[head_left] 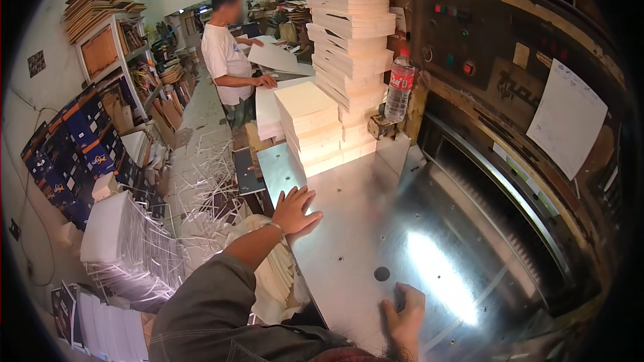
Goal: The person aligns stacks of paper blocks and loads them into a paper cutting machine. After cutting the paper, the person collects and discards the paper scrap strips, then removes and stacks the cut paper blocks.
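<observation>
My left hand (295, 209) lies flat with fingers spread on the left edge of a shiny steel machine table (376, 228), holding nothing. My right hand (404, 314) rests on the near part of the same table, fingers loosely apart, beside a small dark hole (382, 273). Stacks of cream paper blocks (310, 124) stand at the far end of the table, a hand's length beyond my left hand, with a taller stack (352, 40) behind them.
A paper-cutting machine with a control panel (463, 33) and a white sheet (567, 117) rises on the right. A plastic bottle (400, 87) stands by the tall stack. Paper strips litter the floor (208, 181). Another person (228, 60) handles sheets at the back.
</observation>
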Motion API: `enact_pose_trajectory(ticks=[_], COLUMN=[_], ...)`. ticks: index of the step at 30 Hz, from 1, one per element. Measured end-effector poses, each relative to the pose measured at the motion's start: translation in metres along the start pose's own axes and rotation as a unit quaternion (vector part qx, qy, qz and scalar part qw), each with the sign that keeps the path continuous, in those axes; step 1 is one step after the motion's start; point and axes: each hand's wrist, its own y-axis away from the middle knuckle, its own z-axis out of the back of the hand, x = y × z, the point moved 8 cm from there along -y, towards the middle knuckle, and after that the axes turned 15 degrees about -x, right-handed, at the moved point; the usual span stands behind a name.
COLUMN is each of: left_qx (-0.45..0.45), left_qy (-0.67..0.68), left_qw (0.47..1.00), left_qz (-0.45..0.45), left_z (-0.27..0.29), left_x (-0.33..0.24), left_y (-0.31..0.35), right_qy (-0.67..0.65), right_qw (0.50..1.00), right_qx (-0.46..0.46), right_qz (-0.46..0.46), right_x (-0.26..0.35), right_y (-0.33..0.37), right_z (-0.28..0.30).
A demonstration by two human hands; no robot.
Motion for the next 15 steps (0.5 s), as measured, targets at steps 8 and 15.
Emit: enact_pose_trajectory(ticks=[8,15], left_qx=[-0.009,-0.005], left_qy=[0.069,0.142], left_qw=[0.997,0.989], left_qz=[-0.032,-0.049], left_z=[-0.004,0.005], left_x=[-0.013,0.035], left_y=[-0.004,-0.012], right_qy=[0.016,-0.006], right_qw=[1.000,1.000], right_qx=[-0.008,0.023], right_qz=[-0.014,-0.009], right_x=[0.006,-0.011], right_y=[0.013,0.006], right_z=[0.006,-0.015])
